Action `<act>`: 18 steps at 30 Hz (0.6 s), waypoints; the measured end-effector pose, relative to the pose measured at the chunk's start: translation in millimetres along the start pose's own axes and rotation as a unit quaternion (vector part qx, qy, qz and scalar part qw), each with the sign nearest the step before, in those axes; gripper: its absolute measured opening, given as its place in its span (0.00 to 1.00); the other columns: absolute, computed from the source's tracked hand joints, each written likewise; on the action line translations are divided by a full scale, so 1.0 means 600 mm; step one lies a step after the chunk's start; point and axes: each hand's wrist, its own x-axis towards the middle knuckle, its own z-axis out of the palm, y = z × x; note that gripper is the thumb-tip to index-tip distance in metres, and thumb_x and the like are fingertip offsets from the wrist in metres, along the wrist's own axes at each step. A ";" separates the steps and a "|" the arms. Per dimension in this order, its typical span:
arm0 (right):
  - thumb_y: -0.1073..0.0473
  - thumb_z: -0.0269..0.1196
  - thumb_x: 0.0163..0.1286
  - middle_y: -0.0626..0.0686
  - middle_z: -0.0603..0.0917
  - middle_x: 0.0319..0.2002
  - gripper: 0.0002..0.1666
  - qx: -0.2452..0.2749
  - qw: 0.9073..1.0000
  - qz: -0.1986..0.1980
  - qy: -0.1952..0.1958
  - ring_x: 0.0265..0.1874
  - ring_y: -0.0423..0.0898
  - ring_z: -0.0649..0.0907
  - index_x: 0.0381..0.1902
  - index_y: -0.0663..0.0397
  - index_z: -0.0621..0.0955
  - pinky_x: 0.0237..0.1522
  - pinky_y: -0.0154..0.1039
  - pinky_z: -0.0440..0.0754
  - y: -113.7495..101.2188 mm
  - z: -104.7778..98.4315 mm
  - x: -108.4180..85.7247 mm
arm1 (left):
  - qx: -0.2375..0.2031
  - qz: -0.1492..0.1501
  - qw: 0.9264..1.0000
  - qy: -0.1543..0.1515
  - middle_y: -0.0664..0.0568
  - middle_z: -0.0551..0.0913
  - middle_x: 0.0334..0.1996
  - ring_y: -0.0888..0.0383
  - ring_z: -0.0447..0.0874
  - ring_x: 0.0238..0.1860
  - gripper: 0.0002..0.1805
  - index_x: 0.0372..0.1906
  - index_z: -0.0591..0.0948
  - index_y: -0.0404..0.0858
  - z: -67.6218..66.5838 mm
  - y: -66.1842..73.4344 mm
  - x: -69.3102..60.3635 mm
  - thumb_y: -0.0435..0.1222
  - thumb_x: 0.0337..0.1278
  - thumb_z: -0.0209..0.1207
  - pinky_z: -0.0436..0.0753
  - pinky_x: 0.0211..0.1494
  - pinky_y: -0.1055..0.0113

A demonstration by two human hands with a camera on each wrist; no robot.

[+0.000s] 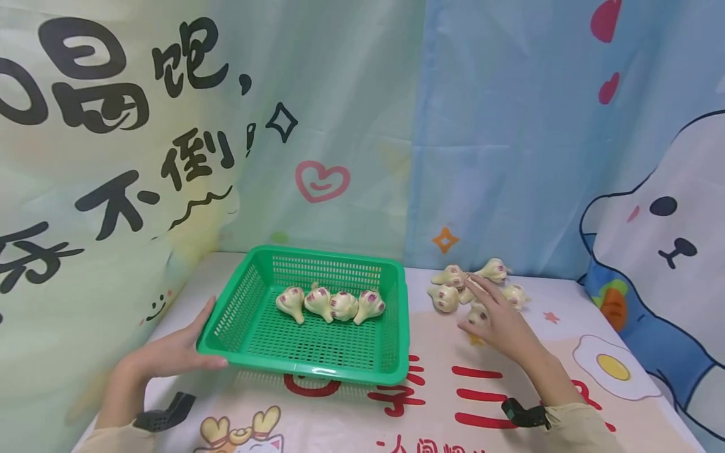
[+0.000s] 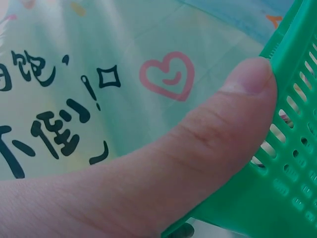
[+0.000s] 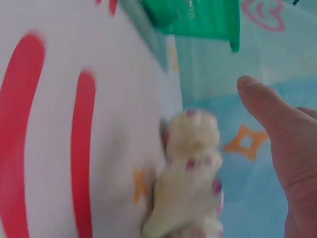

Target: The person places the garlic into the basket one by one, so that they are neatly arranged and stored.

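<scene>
In the head view a green basket (image 1: 306, 368) stands on the table with several garlic bulbs (image 1: 343, 306) in a row inside. My left hand (image 1: 175, 349) touches its near left corner with spread fingers; the left wrist view has one straight digit (image 2: 213, 129) against the basket's side (image 2: 292, 163). At the right, my right hand (image 1: 506, 327) is over a group of loose garlic bulbs (image 1: 444, 298), fingers apart and slightly bent, partly hiding some. Contact with a bulb cannot be told. The right wrist view has the thumb (image 3: 267, 106) out beside blurred bulbs (image 3: 188, 188).
A printed cloth (image 1: 481, 421) with red strokes and cartoon pictures covers the table. Behind the table hangs a curtain (image 1: 340, 126) with black characters and a pink heart. On the right side the hanging cloth bears a white cartoon animal (image 1: 668, 251).
</scene>
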 end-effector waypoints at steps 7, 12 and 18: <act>0.48 0.75 0.48 0.59 0.62 0.70 0.53 -0.043 0.996 -0.012 -0.072 0.64 0.63 0.68 0.70 0.53 0.65 0.53 0.59 0.75 0.046 -0.021 -0.026 | -0.002 0.004 1.000 -0.001 0.28 0.40 0.73 0.35 0.57 0.67 0.65 0.74 0.27 0.38 -0.002 0.000 -0.004 0.47 0.51 0.66 0.70 0.59 0.63; 0.50 0.77 0.44 0.60 0.66 0.68 0.53 -0.089 0.987 -0.088 -0.100 0.64 0.60 0.68 0.67 0.56 0.68 0.56 0.56 0.74 0.070 -0.035 -0.028 | 0.005 -0.002 1.000 0.002 0.29 0.40 0.73 0.35 0.56 0.68 0.65 0.74 0.27 0.41 -0.002 -0.006 -0.005 0.47 0.51 0.66 0.70 0.57 0.69; 0.53 0.77 0.45 0.56 0.70 0.66 0.49 -0.130 0.970 -0.143 -0.147 0.61 0.58 0.72 0.66 0.51 0.70 0.54 0.56 0.76 0.082 -0.042 -0.024 | 0.000 0.002 1.000 -0.001 0.28 0.39 0.73 0.34 0.56 0.68 0.65 0.74 0.26 0.40 0.000 -0.008 0.000 0.46 0.50 0.67 0.69 0.58 0.67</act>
